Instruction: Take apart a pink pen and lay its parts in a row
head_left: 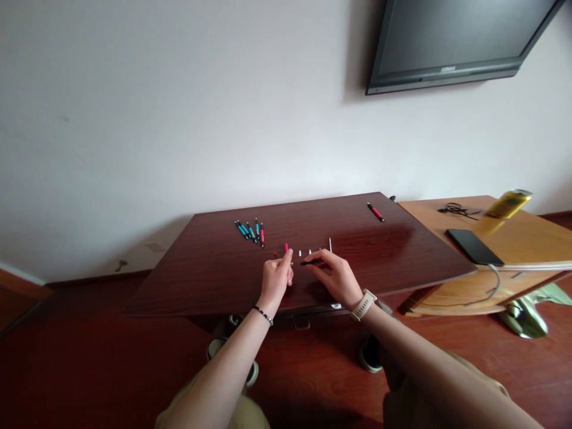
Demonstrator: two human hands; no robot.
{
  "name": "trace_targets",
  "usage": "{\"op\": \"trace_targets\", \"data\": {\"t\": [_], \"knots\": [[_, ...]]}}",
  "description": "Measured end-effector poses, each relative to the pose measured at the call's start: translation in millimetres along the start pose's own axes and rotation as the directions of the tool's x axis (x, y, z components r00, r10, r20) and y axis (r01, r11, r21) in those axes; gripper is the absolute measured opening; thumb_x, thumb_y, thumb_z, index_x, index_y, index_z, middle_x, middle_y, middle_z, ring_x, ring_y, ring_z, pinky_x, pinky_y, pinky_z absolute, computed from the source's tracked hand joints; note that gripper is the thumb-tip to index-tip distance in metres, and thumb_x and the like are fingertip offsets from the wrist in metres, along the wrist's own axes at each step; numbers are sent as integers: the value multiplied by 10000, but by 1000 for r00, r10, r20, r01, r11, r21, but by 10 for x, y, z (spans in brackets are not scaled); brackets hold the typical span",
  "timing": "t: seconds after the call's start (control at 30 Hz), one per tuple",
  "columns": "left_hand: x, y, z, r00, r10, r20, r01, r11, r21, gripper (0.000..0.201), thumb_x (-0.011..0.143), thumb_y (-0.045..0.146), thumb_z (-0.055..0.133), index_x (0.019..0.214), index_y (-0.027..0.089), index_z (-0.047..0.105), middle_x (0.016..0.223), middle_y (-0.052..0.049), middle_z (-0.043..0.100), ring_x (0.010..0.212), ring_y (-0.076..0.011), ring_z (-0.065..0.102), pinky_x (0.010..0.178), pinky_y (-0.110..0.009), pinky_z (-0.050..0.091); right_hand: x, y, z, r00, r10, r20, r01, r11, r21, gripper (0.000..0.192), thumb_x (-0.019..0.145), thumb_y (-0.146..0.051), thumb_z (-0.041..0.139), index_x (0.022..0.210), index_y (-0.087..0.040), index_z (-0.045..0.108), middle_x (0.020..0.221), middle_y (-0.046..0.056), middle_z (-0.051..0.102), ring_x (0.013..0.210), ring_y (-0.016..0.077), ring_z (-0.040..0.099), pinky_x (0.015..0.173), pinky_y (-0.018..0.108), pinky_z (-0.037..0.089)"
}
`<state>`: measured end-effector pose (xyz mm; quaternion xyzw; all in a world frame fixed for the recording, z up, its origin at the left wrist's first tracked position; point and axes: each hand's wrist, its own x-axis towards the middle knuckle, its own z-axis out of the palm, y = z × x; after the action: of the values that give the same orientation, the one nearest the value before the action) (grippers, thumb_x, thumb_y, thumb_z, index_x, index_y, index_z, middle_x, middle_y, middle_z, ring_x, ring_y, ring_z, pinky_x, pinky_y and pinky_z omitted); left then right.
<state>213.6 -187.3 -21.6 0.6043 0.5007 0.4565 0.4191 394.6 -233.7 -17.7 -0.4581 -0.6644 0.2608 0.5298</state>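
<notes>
My left hand (277,277) is closed round a pink pen barrel (286,247), whose end sticks up past the thumb. To its right, my right hand (333,271) pinches a small black pen part (308,263) between thumb and fingertips. The two pieces are apart. Small white pen parts (300,253) stand on the table just beyond my hands, and a thin white refill (330,244) lies behind the right one. A tiny dark and red piece (275,255) is near my left hand.
Several teal pens and a pink pen (262,235) lie at the back left of the dark wooden table (201,268). Another red pen (375,212) is at the back right. The lighter cabinet (536,238) bears a phone (474,246), a cable (458,208) and a yellow can (509,204).
</notes>
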Motion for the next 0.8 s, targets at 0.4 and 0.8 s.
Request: {"op": "trace_targets", "data": {"t": [0.4,0.8], "knots": [[247,-121,-650,986,135,-102,-120,982,145,591,1020,600,505,570,224,436,532,6,517,512,-131,484,563,-262,371,99,154,-425,968,92,-231,-119,987,-106,266,970,-462,654,1088,-228,700,1077,84,785,919,245,734,844,374,590],[302,-249,-869,977,213,9,-166,736,657,90,938,265,648,863,256,600,858,-8,738,786,-202,682,717,-279,419,147,496,-607,941,156,-301,-203,970,-131,402,973,-469,573,1225,-225,770,1200,108,787,1038,284,732,932,418,578]]}}
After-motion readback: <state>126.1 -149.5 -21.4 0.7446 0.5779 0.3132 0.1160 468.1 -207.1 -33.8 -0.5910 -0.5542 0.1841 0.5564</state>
